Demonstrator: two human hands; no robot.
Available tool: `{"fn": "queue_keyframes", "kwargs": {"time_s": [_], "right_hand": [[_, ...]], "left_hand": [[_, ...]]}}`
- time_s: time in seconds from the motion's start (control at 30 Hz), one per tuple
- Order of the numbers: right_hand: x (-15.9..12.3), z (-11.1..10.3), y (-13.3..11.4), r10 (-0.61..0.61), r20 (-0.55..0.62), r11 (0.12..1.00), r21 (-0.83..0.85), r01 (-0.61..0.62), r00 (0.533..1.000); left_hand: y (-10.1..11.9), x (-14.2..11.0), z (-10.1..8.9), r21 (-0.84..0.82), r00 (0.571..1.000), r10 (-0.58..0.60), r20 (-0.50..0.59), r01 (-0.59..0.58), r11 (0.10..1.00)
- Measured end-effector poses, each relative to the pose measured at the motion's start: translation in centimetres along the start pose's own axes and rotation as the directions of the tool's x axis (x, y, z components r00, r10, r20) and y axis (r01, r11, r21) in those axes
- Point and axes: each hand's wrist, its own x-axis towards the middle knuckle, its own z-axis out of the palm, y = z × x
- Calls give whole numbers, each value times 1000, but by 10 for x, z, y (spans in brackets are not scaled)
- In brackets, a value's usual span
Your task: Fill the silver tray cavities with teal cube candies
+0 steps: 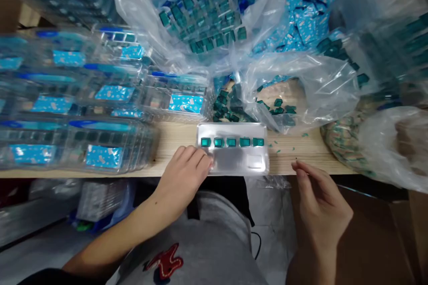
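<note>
Lying flat on the wooden table (174, 138): one tray (230, 165), shallow, silvery, rectangular. Long axis: left to right across the person's front, along the table's near edge; long near side about level with that edge, short ends facing left and right.

Contents: five green blocks (231, 142), in a row along the tray's far side, parallel to its long axis; one small pale square (255, 161), near right corner.

Left hand (183, 173): at the tray's left end, touching the near left part; fingers curled and close together. Whether they grip the rim, cannot tell.

Right hand (321, 200): right of the tray, apart from it; thumb and forefinger together at the tips. Anything pinched there is too small to tell.

Room left of the tray: a bare strip of wood, then stacked clear packs (110, 147) with blue packets inside.

Room right: a strip of wood strewn with green scraps (278, 151), then a bulging clear bag (341, 142).

Beyond the tray: little room; loose green blocks (223, 102) just beside its far edge, a large plastic bag (133, 0) of green pieces farther off, loose blue packets (307, 18) beyond to the right.
</note>
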Motion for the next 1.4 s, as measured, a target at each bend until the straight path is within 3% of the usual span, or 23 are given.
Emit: {"fn": "queue_keyframes", "kwargs": {"time_s": [0.07,0.13,0.2,0.27,0.37,0.43,0.53,0.6,0.7,0.8,1.0,1.27,1.4], "right_hand": [[0,2,2,-39,-52,999,-11,39,998],[-1,1,6,-35,-112,999,-21,33,993],[-4,-1,10,49,-166,998,-16,-53,985],[-5,-4,13,132,-210,991,-3,-136,969],[-5,-10,16,28,-215,993,-107,-52,976],[-4,-13,19,-77,-180,980,-194,42,981],[-7,-13,20,-73,-108,985,-162,55,991],[-11,-7,16,-44,-45,996,-75,40,998],[-15,8,3,-48,84,996,73,42,995],[-19,25,-8,-74,230,987,158,38,970],[-23,46,-5,-16,395,992,123,-35,919],[-29,57,1,-36,327,984,177,-23,944],[-28,57,1,-30,314,986,164,-23,949]], "left_hand": [[5,3,-4,-2,999,-38,-29,38,999],[20,14,-7,-106,995,-39,-87,29,994],[46,33,-6,-222,983,28,-182,-69,973],[75,55,-2,-225,961,141,-238,-196,954],[96,72,6,-220,918,303,-254,-360,907],[85,66,6,-296,936,324,-141,-352,888],[43,41,-3,-292,984,169,52,-147,945],[14,29,-13,-252,973,112,203,-59,966],[-6,25,-21,-283,948,96,302,-7,959],[-5,29,-21,-308,941,89,326,17,951],[0,31,-20,-312,939,63,338,48,949],[-2,41,-24,-386,889,83,449,109,916],[0,44,-25,-400,887,117,446,81,913]]}}
